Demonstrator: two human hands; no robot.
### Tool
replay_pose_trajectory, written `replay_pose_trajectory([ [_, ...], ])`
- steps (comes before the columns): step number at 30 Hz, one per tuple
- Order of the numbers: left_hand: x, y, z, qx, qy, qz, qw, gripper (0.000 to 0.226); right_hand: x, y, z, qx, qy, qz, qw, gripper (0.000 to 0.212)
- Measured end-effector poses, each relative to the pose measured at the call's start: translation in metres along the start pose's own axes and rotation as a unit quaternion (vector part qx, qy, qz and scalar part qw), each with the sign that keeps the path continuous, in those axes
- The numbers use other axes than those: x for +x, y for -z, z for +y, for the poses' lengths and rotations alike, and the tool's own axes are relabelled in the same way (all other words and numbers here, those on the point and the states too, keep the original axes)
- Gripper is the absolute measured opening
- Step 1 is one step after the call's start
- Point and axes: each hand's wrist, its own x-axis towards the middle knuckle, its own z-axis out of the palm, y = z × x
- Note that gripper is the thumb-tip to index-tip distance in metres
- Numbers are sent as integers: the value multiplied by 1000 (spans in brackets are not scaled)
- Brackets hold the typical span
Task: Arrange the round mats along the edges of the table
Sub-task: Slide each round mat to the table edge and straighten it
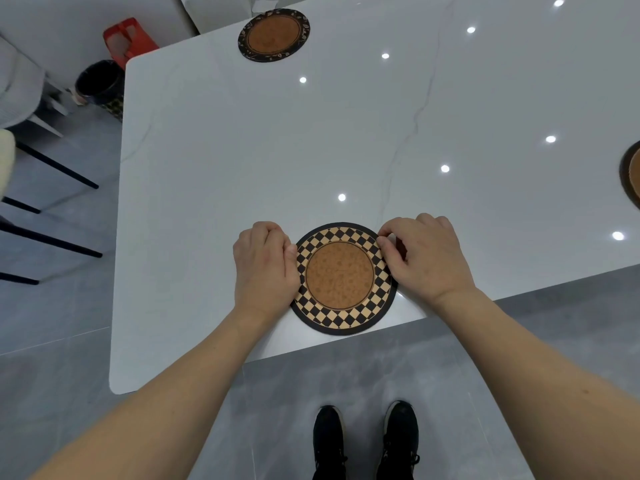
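Observation:
A round checkered mat with a brown cork centre lies flat at the near edge of the white table, its rim slightly over the edge. My left hand pinches its left rim. My right hand pinches its upper right rim. A second round mat, black-rimmed with a leaf pattern, lies at the far edge. A third mat shows only partly at the right border of the view.
Dark chair legs stand left of the table. A black bin and a red stool sit on the floor beyond the far left corner. My black shoes are on the grey floor below the near edge.

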Motion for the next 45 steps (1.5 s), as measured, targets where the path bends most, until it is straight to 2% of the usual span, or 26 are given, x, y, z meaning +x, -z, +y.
replay_pose_trajectory([
  [24, 1, 2, -1, -26, 28, -2, 999, 15, -1, 0, 0, -37, 15, 0, 999, 17],
  [35, 0, 1, -1, -44, 23, 7, 999, 4, -2, -1, 0, -35, 16, 10, 999, 16],
  [37, -1, 3, 1, -67, 20, 5, 998, 14, -2, -2, 1, -44, 8, 27, 999, 21],
  [41, 0, 5, 2, -81, 1, -13, 997, 41, -1, -2, -1, -73, -9, 10, 997, 51],
  [45, 1, 5, 3, -96, 11, -36, 995, 49, 3, -3, -3, -77, -30, -30, 996, 58],
])
